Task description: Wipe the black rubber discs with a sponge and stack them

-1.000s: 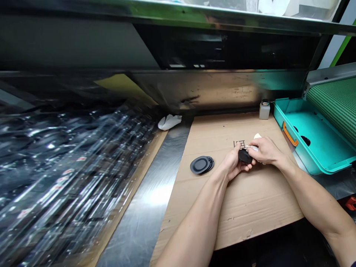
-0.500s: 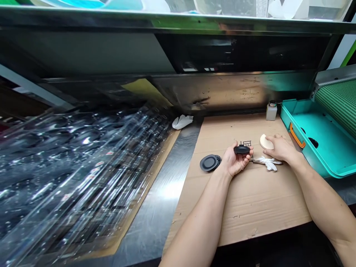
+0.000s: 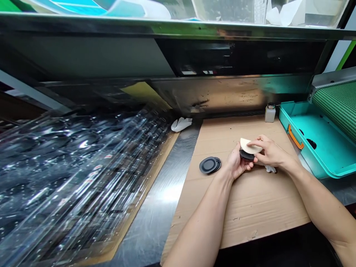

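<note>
My left hand [image 3: 238,163] is closed round the edge of a black oval plastic part [image 3: 247,154], held above the cardboard. In my right hand [image 3: 267,151] is a cream round sponge pad [image 3: 247,145], its fingers pressing it against the top of the black part. The pad hides most of that part's upper face. Beneath my right hand lies a white glove [image 3: 270,169], mostly covered. Left of my left hand, a few dark grey round discs [image 3: 209,165] lie stacked on the cardboard sheet [image 3: 239,207].
A small bottle [image 3: 270,112] stands at the back. On the right is a turquoise bin [image 3: 333,148] with an orange handle and black pieces inside, beside a green conveyor belt [image 3: 336,100]. Clear plastic trays [image 3: 83,178] fill the left. White crumpled paper [image 3: 181,124] lies behind.
My right hand has lifted the cream pad from the cardboard and moved it left onto the black part. My left hand stays nearly in place, still holding that part.
</note>
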